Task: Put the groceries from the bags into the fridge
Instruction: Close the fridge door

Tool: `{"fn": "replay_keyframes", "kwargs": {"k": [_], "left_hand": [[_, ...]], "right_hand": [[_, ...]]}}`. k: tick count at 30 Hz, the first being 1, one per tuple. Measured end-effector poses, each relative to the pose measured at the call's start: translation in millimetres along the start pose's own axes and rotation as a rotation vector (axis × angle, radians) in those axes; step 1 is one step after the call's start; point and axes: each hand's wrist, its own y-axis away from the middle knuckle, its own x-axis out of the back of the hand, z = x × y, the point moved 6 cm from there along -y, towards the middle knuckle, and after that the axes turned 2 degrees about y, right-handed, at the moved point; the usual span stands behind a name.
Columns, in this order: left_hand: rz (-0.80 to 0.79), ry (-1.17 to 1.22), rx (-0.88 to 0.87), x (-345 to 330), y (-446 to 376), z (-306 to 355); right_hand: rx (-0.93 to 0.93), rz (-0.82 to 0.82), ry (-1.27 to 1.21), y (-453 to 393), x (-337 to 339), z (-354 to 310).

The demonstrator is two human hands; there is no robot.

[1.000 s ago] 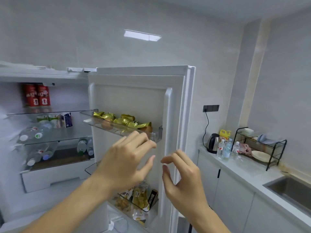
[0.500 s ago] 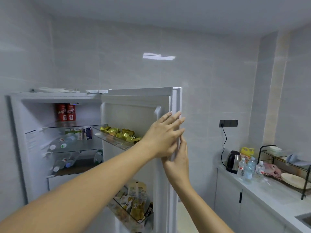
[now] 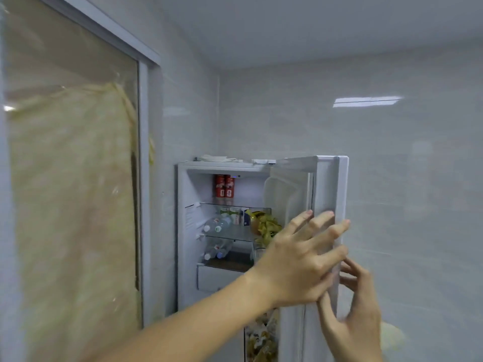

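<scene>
1. Fridge (image 3: 188,231) standing open against the tiled wall, door (image 3: 326,194) swung partway round on the right, free edge turned toward the camera.
2. Groceries already stowed: red cans (image 3: 224,186) at the back of the top shelf, cartons (image 3: 230,214) and lying bottles (image 3: 217,226) on the glass shelf below, gold packets (image 3: 264,226) in the door rack.
3. Left hand (image 3: 300,267) spread flat, fingers splayed, pressed on the door's free edge; holding nothing.
4. Right hand (image 3: 352,317) lower on the same edge, fingers loosely spread, also without a load; contact hard to confirm.
5. Likely reason: both palms placed at the free edge, farthest from the hinge, to swing the door shut.
6. No bags in sight.
</scene>
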Motion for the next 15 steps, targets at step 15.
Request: {"fn": "replay_keyframes", "kwargs": {"k": [15], "left_hand": [[-0.071,-0.128,0.521,19.2,175.3,-212.4]], "right_hand": [[0.447,-0.437,-0.164,-3.0,-270.5,-80.0]]}}
